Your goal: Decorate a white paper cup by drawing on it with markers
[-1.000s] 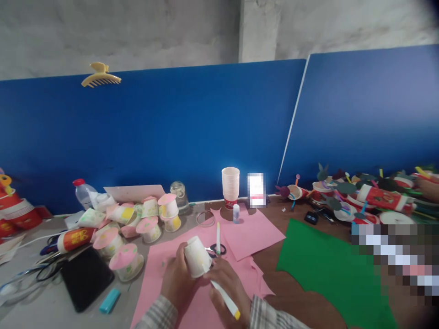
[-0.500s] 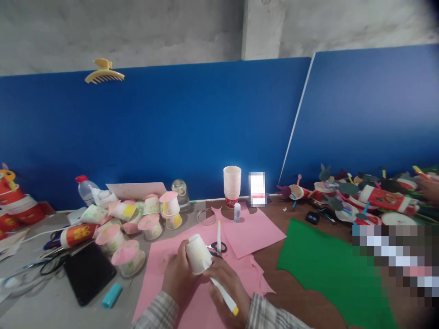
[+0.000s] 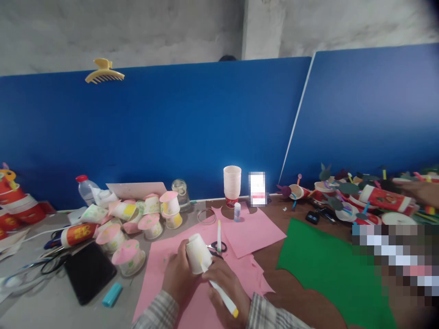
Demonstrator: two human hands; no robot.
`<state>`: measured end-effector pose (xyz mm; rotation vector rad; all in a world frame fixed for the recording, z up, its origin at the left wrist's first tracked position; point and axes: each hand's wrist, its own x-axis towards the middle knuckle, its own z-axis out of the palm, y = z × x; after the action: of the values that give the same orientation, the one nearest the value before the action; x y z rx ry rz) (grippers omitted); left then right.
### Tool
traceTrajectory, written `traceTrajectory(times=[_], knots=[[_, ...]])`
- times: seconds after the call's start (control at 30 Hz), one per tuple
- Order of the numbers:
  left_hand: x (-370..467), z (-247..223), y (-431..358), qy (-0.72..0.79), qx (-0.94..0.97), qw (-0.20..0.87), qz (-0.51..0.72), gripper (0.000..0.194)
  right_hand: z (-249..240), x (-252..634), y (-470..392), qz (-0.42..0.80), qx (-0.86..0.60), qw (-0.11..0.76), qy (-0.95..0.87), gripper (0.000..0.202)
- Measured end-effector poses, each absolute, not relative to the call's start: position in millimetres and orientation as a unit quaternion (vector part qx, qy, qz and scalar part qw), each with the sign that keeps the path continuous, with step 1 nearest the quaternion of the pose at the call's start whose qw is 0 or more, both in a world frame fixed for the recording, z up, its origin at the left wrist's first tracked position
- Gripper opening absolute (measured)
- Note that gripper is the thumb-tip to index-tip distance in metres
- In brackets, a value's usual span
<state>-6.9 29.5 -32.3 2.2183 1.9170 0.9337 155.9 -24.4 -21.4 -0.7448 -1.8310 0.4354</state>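
Note:
My left hand [image 3: 180,270] is closed around a white paper cup [image 3: 198,251], tilted, with its narrow base upward and faint yellow marks on its side. In my right hand [image 3: 228,285] is a white marker [image 3: 223,298] with a yellow end, its tip against the lower side of the cup. Beneath both hands lies pink paper [image 3: 156,283]. Just beyond the cup are black-handled scissors [image 3: 222,246], partly covered by a second white marker [image 3: 219,235] with a green end.
Decorated paper cups [image 3: 128,258] with pink tops crowd the left, by a black tablet-like slab [image 3: 89,273] and a turquoise cap [image 3: 112,295]. Behind stand stacked cups [image 3: 232,183] and a glue stick [image 3: 237,213]. Green paper [image 3: 329,269] lies right; another person's hand [image 3: 427,194] is farther right.
My hands, the cup and the marker hold almost the same place, the marker tip shifting very slightly. At far right, the other person's hand has moved. A dark shape now shows above the blue partition.

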Motion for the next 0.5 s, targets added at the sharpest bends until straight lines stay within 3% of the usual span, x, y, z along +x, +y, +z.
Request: traceTrajectory(times=[0.2,0.5], knots=[[-7.6,-33.9,30.0,0.623,0.724,0.025,0.297,0.079,-20.7,154.0,-23.8,0.175,-0.314,0.561,-0.745,0.027],[-6.4,-32.5,30.6,0.634,0.728,0.015,0.261,0.075,-21.4,153.8,-25.0,0.194,-0.322,0.532,-0.759,0.028]])
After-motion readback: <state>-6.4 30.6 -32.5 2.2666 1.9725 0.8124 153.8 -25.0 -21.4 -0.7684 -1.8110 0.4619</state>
